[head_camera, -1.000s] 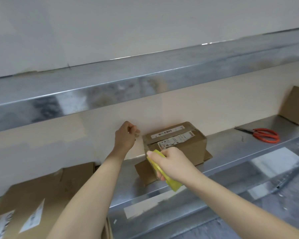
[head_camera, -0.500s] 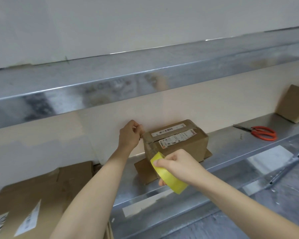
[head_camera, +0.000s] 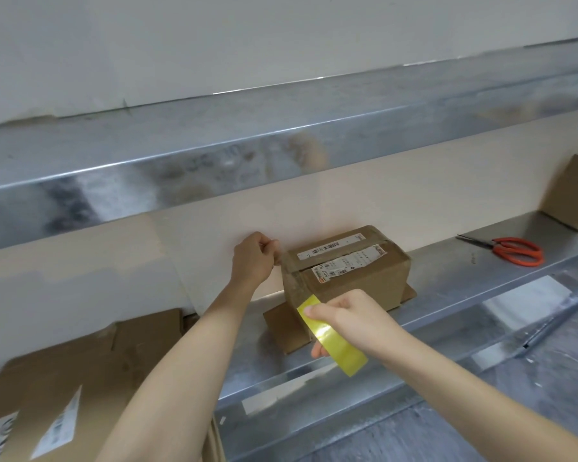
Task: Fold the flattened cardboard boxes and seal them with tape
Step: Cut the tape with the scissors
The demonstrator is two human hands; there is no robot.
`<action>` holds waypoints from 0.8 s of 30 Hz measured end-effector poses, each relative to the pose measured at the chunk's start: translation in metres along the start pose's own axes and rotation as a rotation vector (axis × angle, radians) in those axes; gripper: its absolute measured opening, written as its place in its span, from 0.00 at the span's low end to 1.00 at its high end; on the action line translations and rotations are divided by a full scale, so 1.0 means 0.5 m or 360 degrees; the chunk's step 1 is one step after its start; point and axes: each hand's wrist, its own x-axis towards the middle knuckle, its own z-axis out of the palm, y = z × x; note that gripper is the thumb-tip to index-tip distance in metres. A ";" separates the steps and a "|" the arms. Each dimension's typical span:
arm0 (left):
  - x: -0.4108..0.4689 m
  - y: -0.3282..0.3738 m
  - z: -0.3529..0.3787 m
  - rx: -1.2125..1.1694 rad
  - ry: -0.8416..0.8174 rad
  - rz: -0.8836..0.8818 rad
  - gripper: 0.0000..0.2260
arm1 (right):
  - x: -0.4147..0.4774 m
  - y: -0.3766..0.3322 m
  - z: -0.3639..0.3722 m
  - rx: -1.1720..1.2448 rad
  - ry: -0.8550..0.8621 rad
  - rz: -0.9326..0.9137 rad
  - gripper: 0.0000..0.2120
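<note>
A small brown cardboard box (head_camera: pixel 347 275) is set on the steel shelf (head_camera: pixel 464 271). A yellow roll of tape (head_camera: pixel 334 338) is gripped by the right hand (head_camera: pixel 354 318). The strip of clear tape (head_camera: pixel 292 285) drawn over the box's left end is pinched by the left hand (head_camera: pixel 252 258). The box is judged light and stiff, the tape clingy and best held taut by its end.
</note>
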 end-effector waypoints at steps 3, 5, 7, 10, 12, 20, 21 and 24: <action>0.005 -0.005 0.004 0.0005 -0.0009 -0.0025 0.08 | 0.004 0.005 -0.002 0.0066 -0.0024 0.0050 0.18; 0.008 -0.008 0.006 0.0045 -0.0011 -0.0021 0.09 | 0.005 0.008 -0.004 0.0089 -0.0045 0.0075 0.16; 0.009 -0.008 0.008 0.0099 -0.0010 -0.0003 0.10 | 0.006 0.011 -0.005 0.0113 -0.0055 0.0090 0.16; 0.007 -0.008 0.012 0.0141 -0.0018 0.0004 0.11 | 0.008 0.016 -0.007 0.0125 -0.0075 0.0097 0.16; 0.007 -0.010 0.012 0.0130 -0.0021 -0.0017 0.10 | 0.010 0.018 -0.008 0.0136 -0.0092 0.0107 0.15; 0.002 -0.010 -0.004 0.0021 -0.0003 -0.0074 0.12 | 0.012 0.020 -0.016 0.0148 -0.0149 0.0073 0.15; -0.001 -0.009 -0.001 -0.0013 0.0002 -0.0120 0.12 | 0.012 0.020 -0.017 0.0144 -0.0154 0.0069 0.15; -0.014 -0.007 0.013 -0.0239 0.0005 -0.0331 0.11 | 0.013 0.020 -0.019 0.0155 -0.0153 0.0065 0.15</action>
